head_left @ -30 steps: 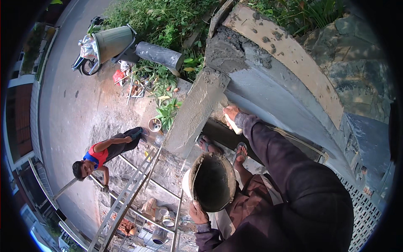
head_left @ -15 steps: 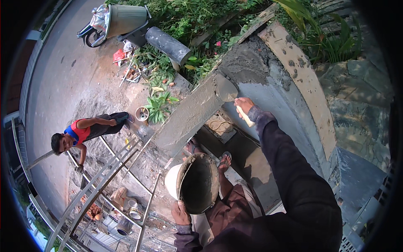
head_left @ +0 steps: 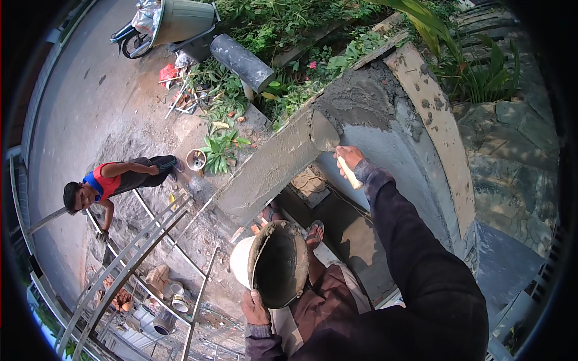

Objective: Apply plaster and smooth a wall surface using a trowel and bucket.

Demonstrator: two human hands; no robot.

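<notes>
My right hand (head_left: pixel 350 162) is closed round the pale handle of a trowel (head_left: pixel 325 131). Its grey, rounded blade lies against wet mortar on a wall. Rough, thicker mortar (head_left: pixel 361 102) covers the stretch just beyond the blade, and a smoother mortar strip (head_left: pixel 265 162) runs down toward the lower left. My left hand (head_left: pixel 256 308) grips the rim of a white bucket (head_left: pixel 242 263), thumb on the near edge. The bucket is tilted in front of my lap, its inside coated with grey mortar.
Another person (head_left: pixel 108 183) stands at left beside a metal frame (head_left: pixel 135 265). A mortar-spotted board (head_left: pixel 430 114) edges the wall at right. A dark cylinder (head_left: pixel 241 60), plants and a motorcycle (head_left: pixel 133 43) with a large bin lie beyond. Below the wall is a recess with a cable coil (head_left: pixel 309 182).
The view has shifted slightly. The trowel blade stays on the mortar, now turned a little with its handle angled further down. The left hand still holds the bucket.
</notes>
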